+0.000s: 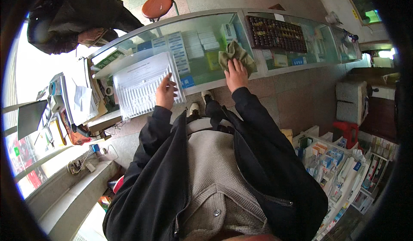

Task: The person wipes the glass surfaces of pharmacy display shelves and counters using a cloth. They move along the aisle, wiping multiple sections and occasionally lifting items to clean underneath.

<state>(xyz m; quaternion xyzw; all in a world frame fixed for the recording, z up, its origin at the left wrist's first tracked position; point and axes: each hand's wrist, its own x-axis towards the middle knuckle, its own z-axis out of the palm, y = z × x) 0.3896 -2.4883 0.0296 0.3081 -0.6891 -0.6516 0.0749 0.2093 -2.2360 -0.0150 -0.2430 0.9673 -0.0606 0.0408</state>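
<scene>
My right hand (236, 74) presses a crumpled olive-green cloth (237, 52) onto the glass top (209, 74) of a display counter. Over the right edge of a clear plastic sleeve or tray with printed sheets (142, 70), my left hand (166, 92) is half curled with its fingers apart and nothing in them; whether it touches the sheets I cannot tell. Boxes (193, 44) show through the glass beneath. To the right of the cloth, a dark wooden abacus (276, 32) lies on the counter.
Papers and folders (80, 95) crowd the counter's left end. Beyond it is a person in dark clothing (77, 18), beside a round red-brown stool (157, 7). Shelves of small boxes (329, 163) stand behind me on the right, with a red plastic object (347, 133) near them.
</scene>
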